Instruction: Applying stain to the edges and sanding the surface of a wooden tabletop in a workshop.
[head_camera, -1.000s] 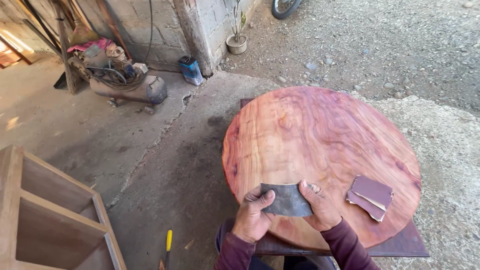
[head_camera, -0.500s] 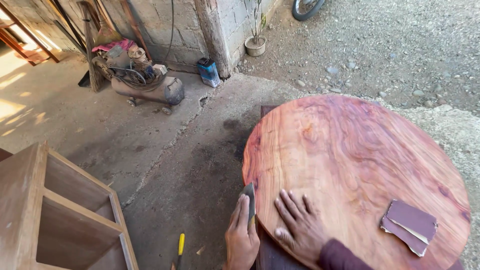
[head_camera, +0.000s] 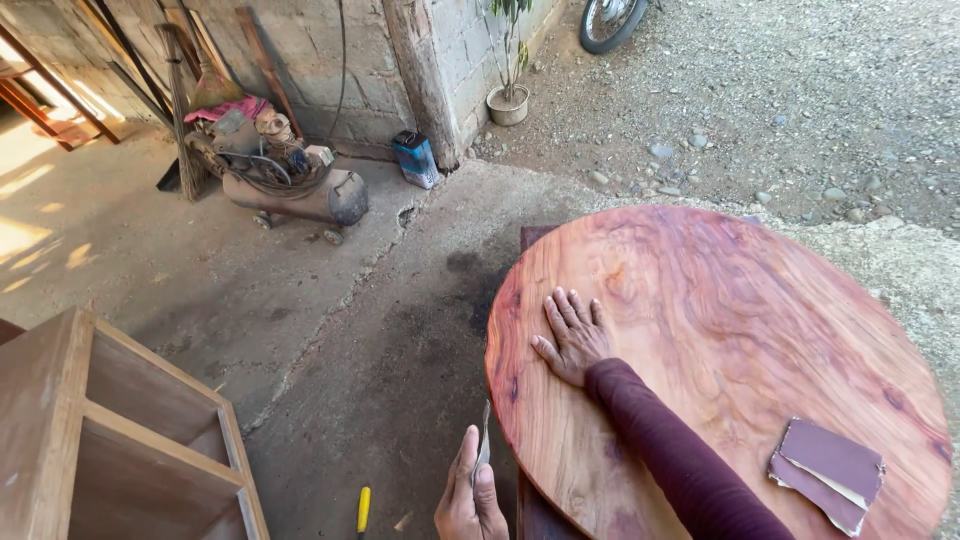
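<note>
A round reddish wooden tabletop (head_camera: 740, 330) fills the right half of the view. My right hand (head_camera: 571, 335) lies flat on its left part, fingers spread, holding nothing, the maroon sleeve trailing back toward me. My left hand (head_camera: 468, 493) is low at the bottom edge, just left of the tabletop's rim, pinching a grey sheet of sandpaper (head_camera: 483, 447) that stands edge-on. Two more brown sandpaper pieces (head_camera: 828, 472) rest on the tabletop at the lower right.
A wooden shelf unit (head_camera: 110, 440) stands at the lower left. A yellow-handled tool (head_camera: 363, 508) lies on the concrete floor. An air compressor (head_camera: 285, 175), a blue can (head_camera: 415, 158), a potted plant (head_camera: 508, 100) and a wheel (head_camera: 610, 20) sit along the far wall.
My right hand let go of the sandpaper and slid forward, flat onto the tabletop. My left hand kept the sheet and dropped off the rim to the left. The view shifted left.
</note>
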